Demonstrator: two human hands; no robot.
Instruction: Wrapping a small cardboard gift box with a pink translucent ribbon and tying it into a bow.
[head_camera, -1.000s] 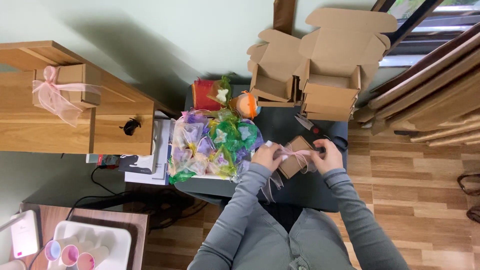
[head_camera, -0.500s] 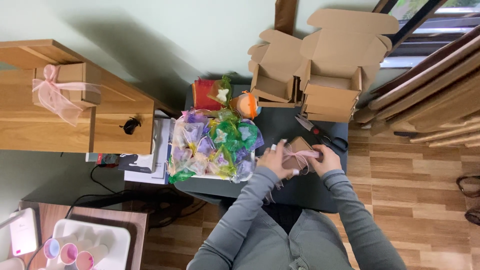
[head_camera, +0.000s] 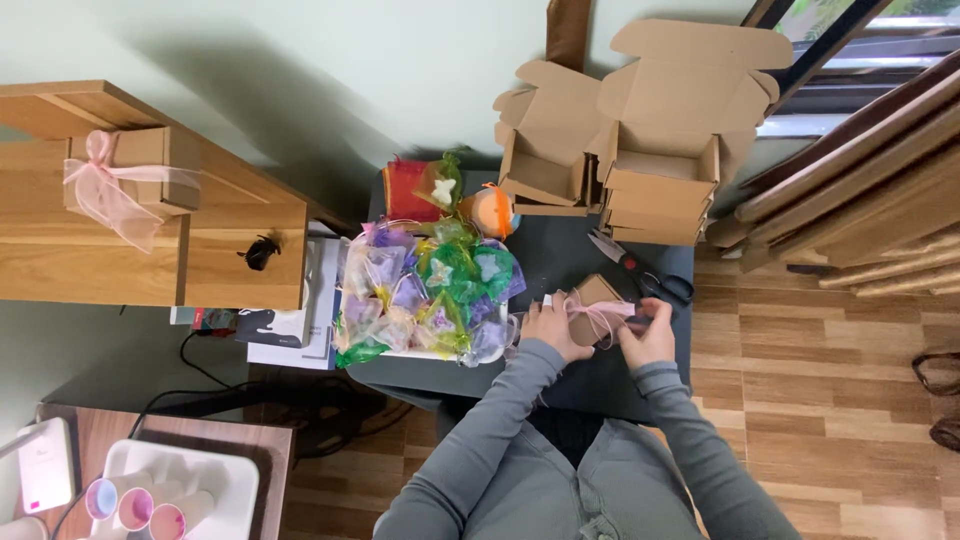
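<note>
Box: I see the small brown box (head_camera: 597, 297) on the dark table (head_camera: 560, 262), just below the scissors (head_camera: 640, 275).
Left hand (head_camera: 548, 328): grasping the box's left side.
Right hand (head_camera: 650, 335): pinching its pink ribbon (head_camera: 600, 312).

Held box: small brown cardboard box (head_camera: 597, 300) with pale pink ribbon, on the dark table.
Open cartons: empty brown cardboard mailer boxes (head_camera: 640, 150), flaps up, at the table's far edge.
Shelf box: brown cardboard gift box (head_camera: 150, 165) with pink bow, on the wooden shelf.
Pouches: heap of sheer coloured gift pouches (head_camera: 430, 295), just left of the held box.
</note>
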